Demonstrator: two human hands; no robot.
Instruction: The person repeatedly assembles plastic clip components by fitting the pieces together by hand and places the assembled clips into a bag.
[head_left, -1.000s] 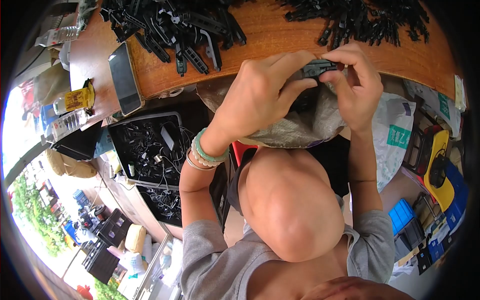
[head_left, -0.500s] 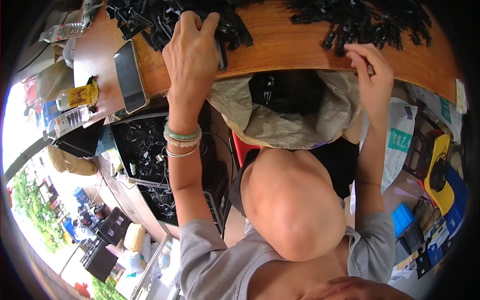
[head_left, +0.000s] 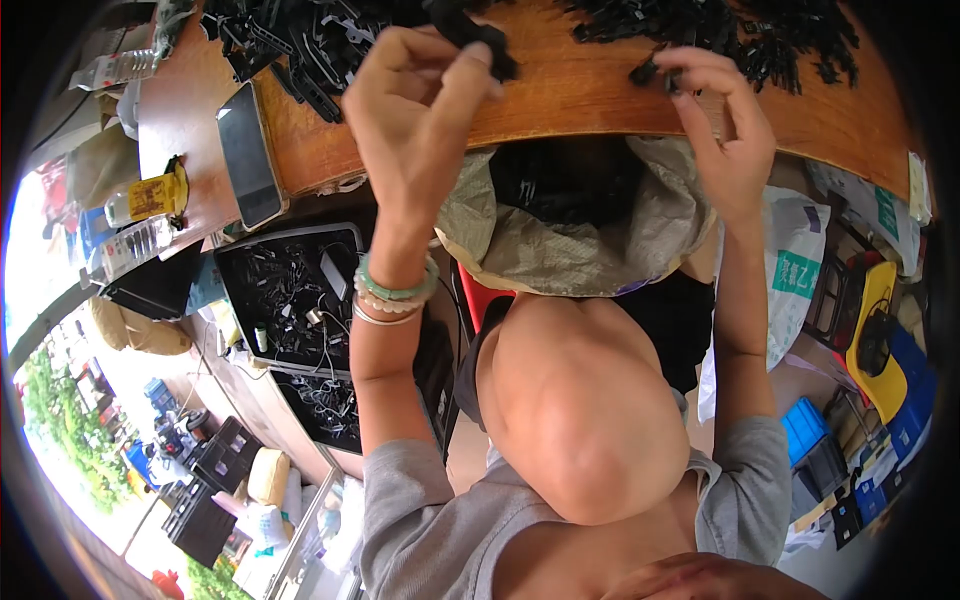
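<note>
My left hand (head_left: 415, 110), with bracelets at the wrist, is raised over the wooden table edge. Its thumb and fingers pinch a black plastic part (head_left: 478, 38), slightly blurred. To the right, my right hand (head_left: 728, 130) has a small black piece (head_left: 672, 80) between its curled fingers and thumb. Behind my left hand lies a heap of long black plastic parts (head_left: 300, 60). Another pile of black parts (head_left: 690, 30) is spread beyond my right hand. Below the table edge, between my forearms, an open woven sack (head_left: 590, 255) contains dark pieces that are hard to make out.
A phone (head_left: 250, 155) lies on the wooden table (head_left: 580, 100) at the left, near a yellow-labelled bottle (head_left: 150, 197). Black trays (head_left: 290, 235) of small parts stand below left. My bare knee (head_left: 590, 420) is raised below the sack. White bags (head_left: 795, 260) are at the right.
My left hand has come away from the left heap, toward the right and nearer me, with a black part in it. My right hand has risen slightly and moved left.
</note>
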